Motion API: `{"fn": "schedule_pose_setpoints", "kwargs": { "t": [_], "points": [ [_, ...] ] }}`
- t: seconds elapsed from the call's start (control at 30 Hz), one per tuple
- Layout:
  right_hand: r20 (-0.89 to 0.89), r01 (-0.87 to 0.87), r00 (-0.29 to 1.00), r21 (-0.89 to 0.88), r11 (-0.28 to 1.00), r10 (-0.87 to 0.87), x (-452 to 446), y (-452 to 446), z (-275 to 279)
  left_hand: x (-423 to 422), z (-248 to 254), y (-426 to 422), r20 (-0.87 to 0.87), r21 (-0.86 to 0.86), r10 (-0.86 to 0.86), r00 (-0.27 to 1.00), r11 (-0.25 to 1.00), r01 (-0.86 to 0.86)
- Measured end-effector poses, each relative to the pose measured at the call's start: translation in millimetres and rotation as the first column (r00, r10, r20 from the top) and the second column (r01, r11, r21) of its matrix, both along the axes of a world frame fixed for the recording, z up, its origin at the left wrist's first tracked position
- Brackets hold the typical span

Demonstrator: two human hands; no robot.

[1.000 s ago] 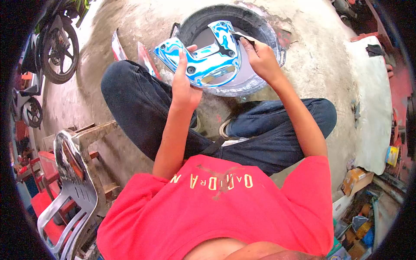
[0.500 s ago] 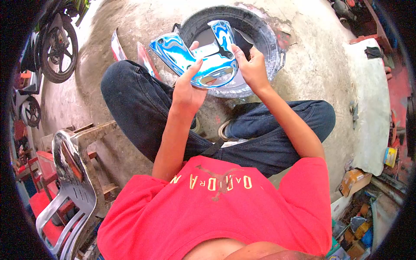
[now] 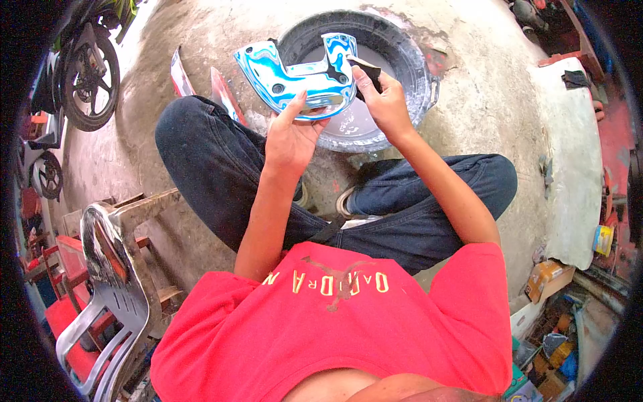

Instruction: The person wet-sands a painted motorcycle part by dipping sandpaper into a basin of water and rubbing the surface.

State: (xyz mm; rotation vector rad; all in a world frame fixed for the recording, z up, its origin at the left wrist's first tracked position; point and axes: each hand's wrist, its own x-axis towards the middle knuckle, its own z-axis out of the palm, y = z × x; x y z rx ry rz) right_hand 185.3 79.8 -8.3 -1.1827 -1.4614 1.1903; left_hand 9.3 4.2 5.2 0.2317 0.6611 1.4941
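Observation:
My left hand (image 3: 293, 139) is closed on the lower edge of a glossy blue-and-white motorcycle fairing panel (image 3: 268, 72), thumb on its face and fingers beneath. The panel is U-shaped with several dark screw holes, held tilted above the basin. My right hand (image 3: 390, 110) pinches a thin black sheet of sandpaper (image 3: 370, 70) beside the panel's right arm. Whether the sheet touches the panel I cannot tell. Below both hands stands a round dark basin (image 3: 418, 77) with cloudy greyish water in it.
Two red-and-white panel pieces (image 3: 226, 95) lie on the concrete floor left of the basin. A grey plastic chair (image 3: 117, 295) stands at my left. Motorcycle wheels (image 3: 94, 80) are at the far left. A cardboard box (image 3: 548, 278) and clutter lie at the right.
The panel has risen slightly and turned, showing more of its face and screw holes. My right hand and the sandpaper have shifted a little left, to the panel's right arm.

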Motion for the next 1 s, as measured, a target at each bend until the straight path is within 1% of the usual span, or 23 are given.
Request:
{"fn": "schedule_pose_setpoints", "kwargs": {
  "t": [0.03, 0.07, 0.13, 0.23, 0.27, 0.33, 0.4, 0.5, 0.6, 0.7, 0.8, 0.9, 0.97, 1.0],
  "points": [
    [-0.018, -0.021, 1.000, -0.063, 0.998, 0.020, 1.6, 0.1, 1.0, 0.9, 0.1, 0.2, -0.005, 0.016, 0.009, 1.000, 1.000, -0.009],
    [-0.142, -0.053, 0.989, -0.154, 0.987, 0.031, 3.4, 2.3, 1.1, 1.5, 1.2, -0.1, -0.013, 0.026, 0.030, 0.999, 0.999, -0.030],
    [-0.380, -0.146, 0.925, -0.316, 0.937, 0.016, 7.6, 9.6, 2.0, 2.6, 7.0, -0.6, -0.027, 0.044, 0.074, 0.997, 0.996, -0.073],
    [-0.557, -0.094, 0.813, -0.414, 0.905, -0.171, 13.7, 15.9, 7.3, 0.9, 0.7, 1.0, -0.013, 0.047, 0.124, 0.992, 0.991, -0.123],
    [-0.552, -0.056, 0.807, -0.425, 0.904, -0.210, 17.5, 19.3, 6.5, 1.6, 0.4, 1.7, -0.038, 0.057, 0.139, 0.990, 0.989, -0.137],
    [-0.540, -0.051, 0.814, -0.433, 0.900, -0.214, 25.4, 26.6, 3.5, 2.4, 3.7, 1.1, -0.087, 0.077, 0.172, 0.981, 0.983, -0.165],
    [-0.545, -0.081, 0.817, -0.431, 0.899, -0.188, 30.5, 31.7, 2.2, 2.3, 6.0, 1.1, -0.093, 0.066, 0.176, 0.980, 0.983, -0.170],
    [-0.566, -0.041, 0.796, -0.403, 0.914, -0.214, 27.6, 31.8, 4.8, -0.7, 3.4, 1.5, -0.099, 0.038, 0.159, 0.982, 0.987, -0.156],
    [-0.526, 0.014, 0.815, -0.400, 0.916, -0.242, 27.2, 30.2, 7.6, -0.7, 3.7, 1.3, -0.113, 0.032, 0.149, 0.982, 0.989, -0.146],
    [-0.527, 0.052, 0.814, -0.353, 0.934, -0.244, 26.9, 32.4, 3.8, -1.1, 2.5, 1.1, -0.117, 0.033, 0.147, 0.982, 0.989, -0.144],
    [-0.501, 0.035, 0.843, -0.310, 0.950, -0.194, 25.5, 29.3, 10.6, -1.1, 3.6, 0.5, -0.109, 0.024, 0.131, 0.985, 0.991, -0.129],
    [-0.266, 0.142, 0.949, -0.114, 0.983, -0.168, 21.3, 27.1, 14.8, 2.4, 8.2, 0.6, -0.099, 0.027, 0.109, 0.989, 0.994, -0.107],
    [-0.017, 0.114, 0.993, 0.144, 0.983, -0.113, 14.3, 16.6, 23.1, 4.2, 8.5, -0.1, -0.099, 0.030, 0.089, 0.991, 0.996, -0.087],
    [0.145, 0.034, 0.987, 0.236, 0.971, -0.070, 10.3, 8.0, 28.5, 4.9, 7.8, 0.0, -0.102, 0.032, 0.078, 0.992, 0.997, -0.075]
  ]
}}
